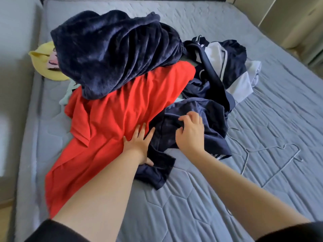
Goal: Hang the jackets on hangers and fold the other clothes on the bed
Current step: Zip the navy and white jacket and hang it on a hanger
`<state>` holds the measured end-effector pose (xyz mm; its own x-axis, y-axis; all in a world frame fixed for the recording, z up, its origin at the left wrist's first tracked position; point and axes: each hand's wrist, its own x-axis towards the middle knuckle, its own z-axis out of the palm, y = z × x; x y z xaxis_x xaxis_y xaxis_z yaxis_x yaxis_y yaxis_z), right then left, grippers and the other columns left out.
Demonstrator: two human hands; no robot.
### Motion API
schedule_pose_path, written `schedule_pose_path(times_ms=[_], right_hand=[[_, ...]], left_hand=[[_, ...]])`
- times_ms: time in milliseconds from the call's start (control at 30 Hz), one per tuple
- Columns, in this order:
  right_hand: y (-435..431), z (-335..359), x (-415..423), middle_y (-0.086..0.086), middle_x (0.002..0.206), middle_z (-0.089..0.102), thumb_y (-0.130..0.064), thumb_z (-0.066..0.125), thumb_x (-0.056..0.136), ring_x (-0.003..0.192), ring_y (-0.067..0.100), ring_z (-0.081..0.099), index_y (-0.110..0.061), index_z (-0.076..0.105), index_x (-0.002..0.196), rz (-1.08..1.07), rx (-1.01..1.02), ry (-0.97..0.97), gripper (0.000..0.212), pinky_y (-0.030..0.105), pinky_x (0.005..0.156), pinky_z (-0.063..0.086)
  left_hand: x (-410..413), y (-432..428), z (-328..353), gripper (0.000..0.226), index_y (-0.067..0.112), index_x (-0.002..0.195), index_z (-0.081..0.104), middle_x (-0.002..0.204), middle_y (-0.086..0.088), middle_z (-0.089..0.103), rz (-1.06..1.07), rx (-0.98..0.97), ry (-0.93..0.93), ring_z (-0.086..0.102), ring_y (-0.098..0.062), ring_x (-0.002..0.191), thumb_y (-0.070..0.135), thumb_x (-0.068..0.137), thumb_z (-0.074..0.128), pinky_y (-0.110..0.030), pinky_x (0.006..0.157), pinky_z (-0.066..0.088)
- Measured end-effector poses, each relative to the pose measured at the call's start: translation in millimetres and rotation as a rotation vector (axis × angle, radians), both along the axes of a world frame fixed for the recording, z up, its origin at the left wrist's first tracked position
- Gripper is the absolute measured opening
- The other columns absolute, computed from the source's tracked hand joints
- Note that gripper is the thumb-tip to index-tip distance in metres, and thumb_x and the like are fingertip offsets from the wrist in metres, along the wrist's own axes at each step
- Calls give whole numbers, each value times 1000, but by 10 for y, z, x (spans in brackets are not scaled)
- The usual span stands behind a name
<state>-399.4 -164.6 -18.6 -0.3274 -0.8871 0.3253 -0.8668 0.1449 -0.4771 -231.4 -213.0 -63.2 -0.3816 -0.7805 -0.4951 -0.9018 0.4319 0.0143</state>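
Left hand (139, 145) lies flat, fingers straight, on the red cotton shirt (113, 119); right hand (190, 131) grabs the shiny dark-blue top (206, 109).

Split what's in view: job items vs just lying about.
Job: red garment, navy fleece, navy garment under the right hand, navy-and-white jacket, wire hangers, bed.
Lying about: yellow printed item (may be clothing, unclear), pale furniture beside bed.

I see the clothes pile (157, 88) on the bed (192, 198). The fleece garment (113, 55) lies on top at the back, over the T-shirt (108, 123), which runs toward me on the left. The jacket (218, 67) lies to the right, and the wire hanger (269, 148) lies on the bed right of the pile.
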Motion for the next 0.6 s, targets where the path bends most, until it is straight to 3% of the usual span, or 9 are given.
schedule_pose_path(times_ms=[67, 133, 233, 333, 400, 467, 533, 600], right_hand=[[-397, 134, -272, 15, 148, 30, -4, 52, 81, 133, 32, 29, -9, 58, 114, -190, 56, -88, 34, 42, 107, 26], [-711, 227, -593, 15, 156, 15, -8, 47, 86, 142, 31, 16, -12, 56, 117, -363, 106, -129, 33, 41, 113, 17], [-918, 295, -1063, 12, 157, 15, -12, 45, 87, 142, 31, 19, -16, 61, 122, -549, 157, -128, 39, 42, 115, 15], [-1009, 249, -1422, 9, 156, 19, -16, 43, 87, 141, 29, 23, -18, 59, 128, -677, 267, -293, 44, 42, 113, 22], [-1004, 185, -1514, 16, 147, 37, -16, 44, 88, 135, 32, 36, -7, 50, 133, -764, 290, -497, 46, 38, 108, 32], [-1011, 137, -1427, 17, 120, 59, -16, 48, 92, 115, 29, 54, -2, 52, 128, -731, 191, -615, 39, 32, 88, 43], [-963, 93, -1166, 5, 83, 60, -19, 51, 93, 91, 18, 57, -4, 63, 115, -641, 235, -591, 29, 27, 71, 41], [-915, 50, -846, 3, 77, 60, -17, 54, 89, 86, 16, 59, -3, 69, 99, -533, 162, -649, 23, 26, 70, 42]], left_hand=[[3, 6, -11, 137, 32, 142, -33, 152, -3, -35, -14, -14, -8, -25, -23, 143, 67, 62, 74, -65, 109, 17], [9, 21, -9, 136, 31, 143, -31, 153, -4, -33, -21, -38, -3, -23, -24, 144, 67, 63, 73, -65, 109, 18], [9, 33, -2, 135, 30, 144, -29, 154, -4, -31, -27, -50, 11, -23, -24, 144, 66, 63, 73, -64, 109, 18], [9, 31, -29, 135, 32, 144, -29, 153, -3, -32, -19, -48, 27, -24, -23, 144, 65, 63, 74, -63, 110, 17], [17, 23, -49, 135, 33, 143, -29, 153, -2, -33, -15, -45, 36, -25, -22, 143, 65, 63, 74, -63, 110, 16], [24, 14, -33, 133, 34, 144, -28, 153, -1, -34, -11, -23, 40, -25, -21, 143, 64, 64, 74, -63, 111, 15], [35, 3, 7, 131, 35, 144, -26, 152, 0, -35, -11, 8, 39, -26, -20, 143, 62, 66, 74, -62, 112, 14], [49, -8, 35, 128, 36, 145, -24, 153, 2, -34, -7, 33, 54, -26, -19, 143, 59, 67, 75, -61, 112, 13]])
